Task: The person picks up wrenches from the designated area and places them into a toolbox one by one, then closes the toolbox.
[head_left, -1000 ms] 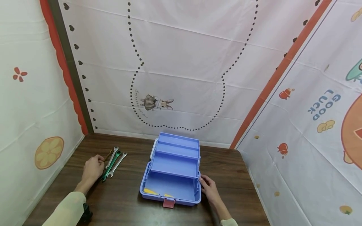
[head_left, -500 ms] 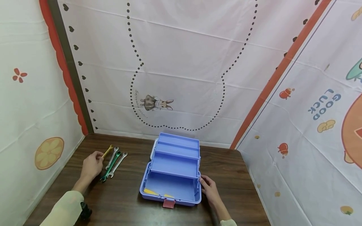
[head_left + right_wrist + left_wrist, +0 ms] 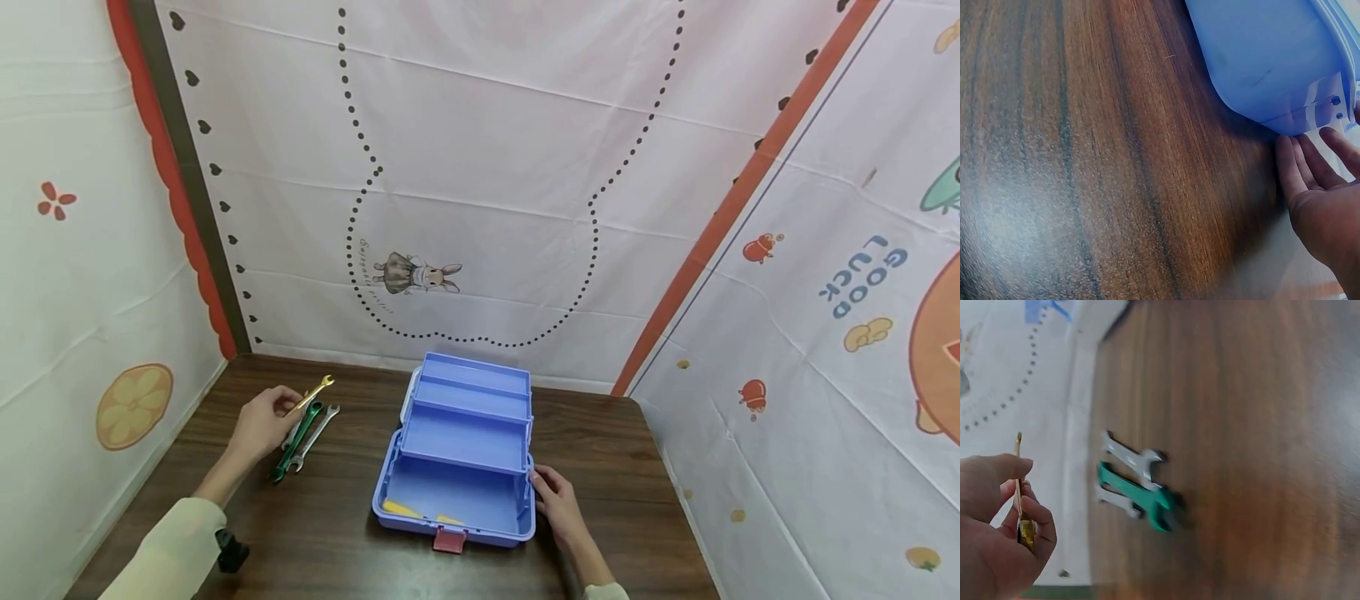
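Note:
My left hand [image 3: 262,421] pinches a gold wrench [image 3: 321,386] between thumb and fingers, raised over the table's left side. In the left wrist view the gold wrench [image 3: 1027,532] stands nearly upright in the grip. Beside that hand lie a green wrench [image 3: 302,433] and a silver wrench [image 3: 318,437]; a second silver wrench [image 3: 1119,500] is mostly covered in the head view. A blue toolbox [image 3: 480,534] sits open at the middle, its trays [image 3: 465,432] raised. My right hand [image 3: 558,508] touches the box's right end with extended fingers [image 3: 1286,159].
Yellow pieces [image 3: 400,507] lie along the front of the toolbox's bottom compartment. A red latch [image 3: 449,541] hangs from its front wall. Printed cloth walls [image 3: 480,233] enclose the dark wooden table [image 3: 337,542] at the back and both sides.
The left hand has lifted the gold wrench from beside the other wrenches and moved it right, over them. The right hand and the toolbox have stayed in place.

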### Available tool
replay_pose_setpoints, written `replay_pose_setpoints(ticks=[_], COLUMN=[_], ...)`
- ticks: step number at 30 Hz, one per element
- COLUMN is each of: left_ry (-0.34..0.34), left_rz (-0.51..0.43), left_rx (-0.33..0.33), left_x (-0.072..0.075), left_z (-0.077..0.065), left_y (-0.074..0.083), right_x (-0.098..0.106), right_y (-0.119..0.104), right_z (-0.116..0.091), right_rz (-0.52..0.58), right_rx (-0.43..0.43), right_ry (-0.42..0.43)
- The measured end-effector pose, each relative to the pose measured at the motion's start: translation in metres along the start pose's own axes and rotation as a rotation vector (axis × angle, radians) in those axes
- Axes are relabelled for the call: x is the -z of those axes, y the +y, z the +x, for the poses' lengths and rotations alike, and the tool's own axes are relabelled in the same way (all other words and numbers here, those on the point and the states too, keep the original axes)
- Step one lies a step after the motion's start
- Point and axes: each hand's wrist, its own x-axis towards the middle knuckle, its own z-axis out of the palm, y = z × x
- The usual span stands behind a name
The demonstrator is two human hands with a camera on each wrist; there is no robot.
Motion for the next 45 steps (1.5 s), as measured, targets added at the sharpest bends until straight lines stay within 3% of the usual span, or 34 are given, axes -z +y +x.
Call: replay_pose_setpoints(ticks=[10, 16, 22, 36, 45], left_ry=[-0.12, -0.228, -0.291, -0.462, -0.473], left_rz=[-0.056, -0.137, -0.173, -0.195, -0.148], left_rx=[-0.171, -0.24, -0.328, -0.418, -0.547], left_x=[0.0, -0.008, -0.017, -0.059, -0.086], left_z=[0.006, 0.005, 0.004, 0.003, 0.003], left_y=[0.053, 0.08, 0.104, 0.15, 0.172], right_x=[-0.002, -0.004, -0.003, -0.004, -0.003], right_y=[-0.002, -0.003, -0.003, -0.002, 0.0], right_z=[0.001, 0.001, 0.0, -0.003, -0.002], right_rz=[-0.031, -0.012, -0.014, 0.01, 0.005], right_rx=[-0.003, -0.005, -0.019, -0.02, -0.022], right_ry=[0.006, 0.005, 0.011, 0.008, 0.017])
